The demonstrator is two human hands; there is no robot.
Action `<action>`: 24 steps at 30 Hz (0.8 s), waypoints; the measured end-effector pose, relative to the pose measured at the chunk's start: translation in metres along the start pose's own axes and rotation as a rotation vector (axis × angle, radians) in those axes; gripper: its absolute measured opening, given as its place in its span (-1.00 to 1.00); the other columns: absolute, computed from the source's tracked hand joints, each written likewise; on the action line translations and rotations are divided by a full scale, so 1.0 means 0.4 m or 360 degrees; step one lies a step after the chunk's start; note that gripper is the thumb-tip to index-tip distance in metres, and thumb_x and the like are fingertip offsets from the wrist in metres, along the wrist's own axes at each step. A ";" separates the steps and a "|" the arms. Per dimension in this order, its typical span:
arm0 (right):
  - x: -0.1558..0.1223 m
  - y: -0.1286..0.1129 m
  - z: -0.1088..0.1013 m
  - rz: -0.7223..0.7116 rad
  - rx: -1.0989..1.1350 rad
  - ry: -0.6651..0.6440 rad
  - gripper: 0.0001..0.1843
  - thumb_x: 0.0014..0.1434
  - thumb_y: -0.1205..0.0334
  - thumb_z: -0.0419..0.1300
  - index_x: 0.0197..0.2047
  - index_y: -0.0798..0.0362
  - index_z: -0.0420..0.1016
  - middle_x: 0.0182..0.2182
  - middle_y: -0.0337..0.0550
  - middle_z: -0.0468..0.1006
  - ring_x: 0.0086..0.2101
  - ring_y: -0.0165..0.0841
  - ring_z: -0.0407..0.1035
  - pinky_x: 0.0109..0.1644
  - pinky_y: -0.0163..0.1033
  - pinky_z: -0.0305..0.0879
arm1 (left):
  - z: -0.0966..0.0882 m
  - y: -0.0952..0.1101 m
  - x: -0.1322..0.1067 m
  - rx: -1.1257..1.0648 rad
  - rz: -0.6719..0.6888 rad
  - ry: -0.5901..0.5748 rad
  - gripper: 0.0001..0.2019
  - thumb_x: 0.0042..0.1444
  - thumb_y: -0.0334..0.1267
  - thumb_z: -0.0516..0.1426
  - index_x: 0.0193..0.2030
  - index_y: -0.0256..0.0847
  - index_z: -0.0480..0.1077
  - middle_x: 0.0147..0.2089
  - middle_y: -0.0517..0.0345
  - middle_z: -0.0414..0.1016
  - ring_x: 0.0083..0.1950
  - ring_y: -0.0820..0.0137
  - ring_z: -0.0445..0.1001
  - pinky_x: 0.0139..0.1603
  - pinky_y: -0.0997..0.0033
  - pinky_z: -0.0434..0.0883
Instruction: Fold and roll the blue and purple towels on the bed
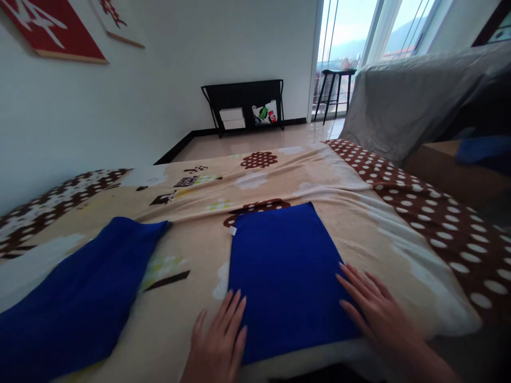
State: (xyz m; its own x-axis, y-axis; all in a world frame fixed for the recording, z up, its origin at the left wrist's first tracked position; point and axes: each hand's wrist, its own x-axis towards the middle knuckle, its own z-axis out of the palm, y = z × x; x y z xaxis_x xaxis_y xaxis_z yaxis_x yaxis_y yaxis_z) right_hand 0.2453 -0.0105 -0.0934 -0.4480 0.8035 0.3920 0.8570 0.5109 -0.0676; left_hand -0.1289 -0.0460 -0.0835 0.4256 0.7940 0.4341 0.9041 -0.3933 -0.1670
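Observation:
A blue cloth [285, 276] lies flat in a rough rectangle on a patterned blanket [191, 298], with a small white tag [232, 231] at its far left edge. My left hand [221, 335] rests at its near left edge, fingers stretched out. On the opposite side, my right hand [369, 300] has its fingertips on the right edge, fingers spread. Neither hand grips anything. Further left, a second blue cloth [88, 292] is spread over the blanket, partly cut off by the frame.
The blanket has a brown polka-dot border [451, 229]. Beyond stand a black rack [242, 93] against the wall, a black stool [336, 88] by the window, and a large piece covered in plastic sheeting [403, 101]. A cardboard box [435, 165] sits at the right.

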 end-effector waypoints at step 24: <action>0.486 0.105 0.182 0.0260 0.0101 -0.0137 -0.35 0.40 0.10 -0.21 0.44 0.27 0.00 0.39 0.16 0.02 0.40 -0.09 -0.19 0.44 0.22 -0.41 | 0.219 -0.101 0.429 -0.0113 -0.0559 -0.0287 -0.43 0.38 -0.10 -0.20 0.38 -0.41 0.15 0.43 -0.31 0.09 0.50 -0.01 -0.06 0.40 -0.40 -0.27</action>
State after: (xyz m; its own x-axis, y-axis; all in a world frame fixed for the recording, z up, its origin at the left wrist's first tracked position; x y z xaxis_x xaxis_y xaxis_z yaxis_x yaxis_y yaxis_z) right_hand 0.1757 0.1894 -0.0867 -0.3269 0.8990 0.2915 0.9035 0.3878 -0.1828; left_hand -0.0889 0.1466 -0.0799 0.0968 0.9520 0.2904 0.9936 -0.1097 0.0285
